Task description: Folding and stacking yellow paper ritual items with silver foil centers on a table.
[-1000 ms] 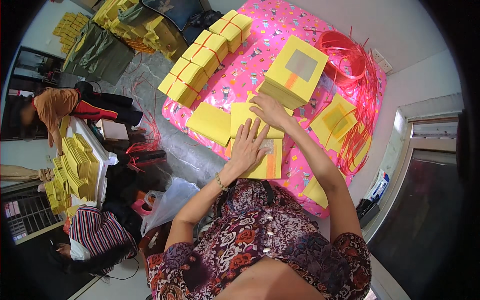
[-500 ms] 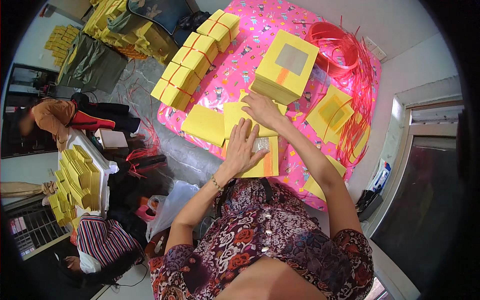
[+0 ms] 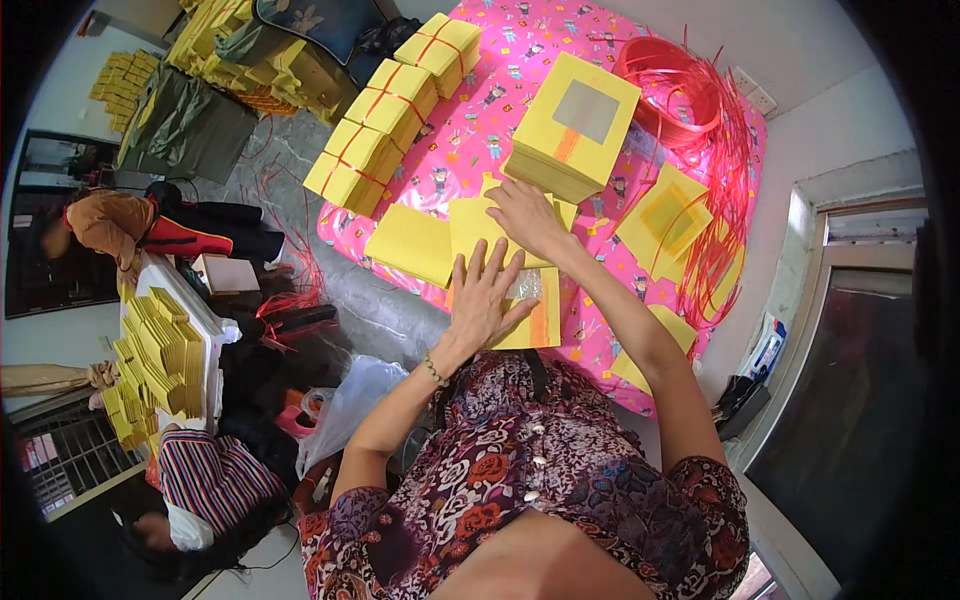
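My left hand [image 3: 487, 300] lies palm down with its fingers spread. It presses on a yellow paper sheet [image 3: 545, 305] that bears a silvery patch and an orange stripe. Farther off, my right hand [image 3: 532, 220] rests with fingers outstretched on a plain yellow piece [image 3: 470, 220], near its far edge. That plain piece overlaps the patterned sheet, and what lies under my palms is hidden. To the left is another plain yellow stack [image 3: 410, 245]. Just beyond my right hand stands a tall stack of yellow paper [image 3: 560, 120], topped with a grey square and orange stripe.
Bundles tied with red strips [image 3: 380, 115] line the pink patterned table cover's [image 3: 500, 75] left side. A red ring of plastic strips [image 3: 685, 95] trails along the right, over loose yellow sheets [image 3: 665, 220]. At left, two people flank a white table [image 3: 205, 320] carrying yellow stacks.
Both hands keep nearly the same pose on the yellow paper. The whole view has shifted very slightly.
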### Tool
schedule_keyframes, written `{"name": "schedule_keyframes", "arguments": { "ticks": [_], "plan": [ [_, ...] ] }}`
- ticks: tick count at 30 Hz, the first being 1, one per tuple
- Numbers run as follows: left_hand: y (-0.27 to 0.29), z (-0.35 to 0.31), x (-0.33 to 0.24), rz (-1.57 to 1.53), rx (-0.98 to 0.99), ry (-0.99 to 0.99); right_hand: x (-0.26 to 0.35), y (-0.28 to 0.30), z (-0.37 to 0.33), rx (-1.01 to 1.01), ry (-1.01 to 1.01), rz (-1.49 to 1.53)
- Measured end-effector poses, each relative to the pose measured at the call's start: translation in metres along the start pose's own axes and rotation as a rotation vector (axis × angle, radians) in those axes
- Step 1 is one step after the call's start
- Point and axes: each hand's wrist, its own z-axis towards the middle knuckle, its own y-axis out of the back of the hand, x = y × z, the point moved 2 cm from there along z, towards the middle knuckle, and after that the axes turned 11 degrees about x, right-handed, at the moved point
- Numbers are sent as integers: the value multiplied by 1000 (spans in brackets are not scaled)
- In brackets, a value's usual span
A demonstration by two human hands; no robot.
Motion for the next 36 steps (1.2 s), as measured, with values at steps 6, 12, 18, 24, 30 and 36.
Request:
{"name": "schedule_keyframes", "arguments": {
  "ticks": [6,12,18,24,30,36],
  "plan": [
    [0,-2,-2,-24,2,-4,5,3,-10,-28,-23,47],
    [-4,-2,1,-4,5,4,28,16,-73,-124,63,-79],
    [-3,-3,2,-20,-13,-18,25,3,-123,101,47,-36],
    [5,-6,1,-61,37,-16,17,-7,-131,224,46,-62],
    [9,-14,19,-68,46,-61,16,-9,-133,233,47,-50],
    [9,-12,22,-72,54,-71,16,-8,-131,227,41,-59]
  ]
}}
